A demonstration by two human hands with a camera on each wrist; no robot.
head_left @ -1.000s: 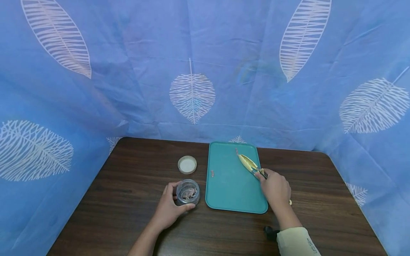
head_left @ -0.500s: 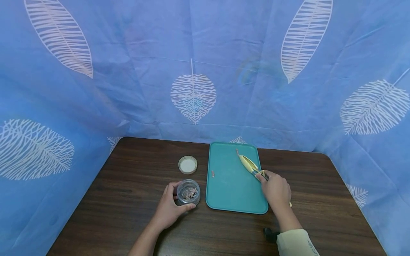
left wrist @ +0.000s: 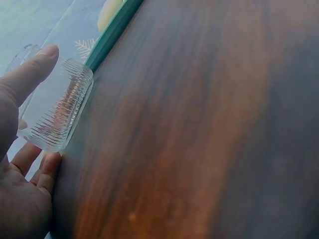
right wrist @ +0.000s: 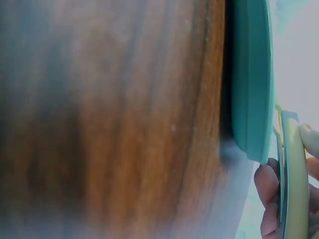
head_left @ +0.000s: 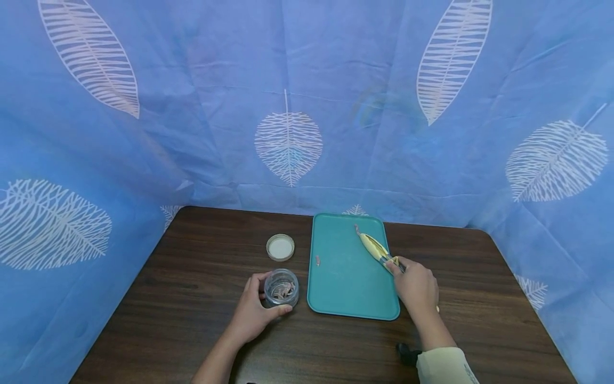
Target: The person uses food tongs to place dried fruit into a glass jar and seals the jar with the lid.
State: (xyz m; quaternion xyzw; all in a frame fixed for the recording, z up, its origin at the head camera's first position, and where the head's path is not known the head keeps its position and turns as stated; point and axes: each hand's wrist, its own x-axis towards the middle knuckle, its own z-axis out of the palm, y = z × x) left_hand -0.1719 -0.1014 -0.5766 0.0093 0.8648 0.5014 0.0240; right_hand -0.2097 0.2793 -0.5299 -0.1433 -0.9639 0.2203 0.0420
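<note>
My left hand (head_left: 253, 312) grips a small clear jar (head_left: 281, 287) standing on the wooden table (head_left: 201, 298), left of a teal tray (head_left: 347, 282). The jar (left wrist: 62, 112) holds several thin pinkish pieces. My right hand (head_left: 414, 285) holds yellow tongs (head_left: 374, 247) over the tray's right side, and their tip pinches a small pinkish piece (head_left: 356, 229) near the tray's far end. Another pinkish piece (head_left: 317, 260) lies on the tray's left part. In the right wrist view the tongs (right wrist: 294, 189) lie beside the tray edge (right wrist: 249, 79).
A round jar lid (head_left: 280, 247) lies upside down on the table behind the jar. A small dark object (head_left: 406, 353) sits near the front edge by my right sleeve. Blue leaf-print cloth (head_left: 288, 106) walls the table on three sides.
Hardly anything has moved. My right hand and the tongs have shifted very slightly; my left hand stays around the jar.
</note>
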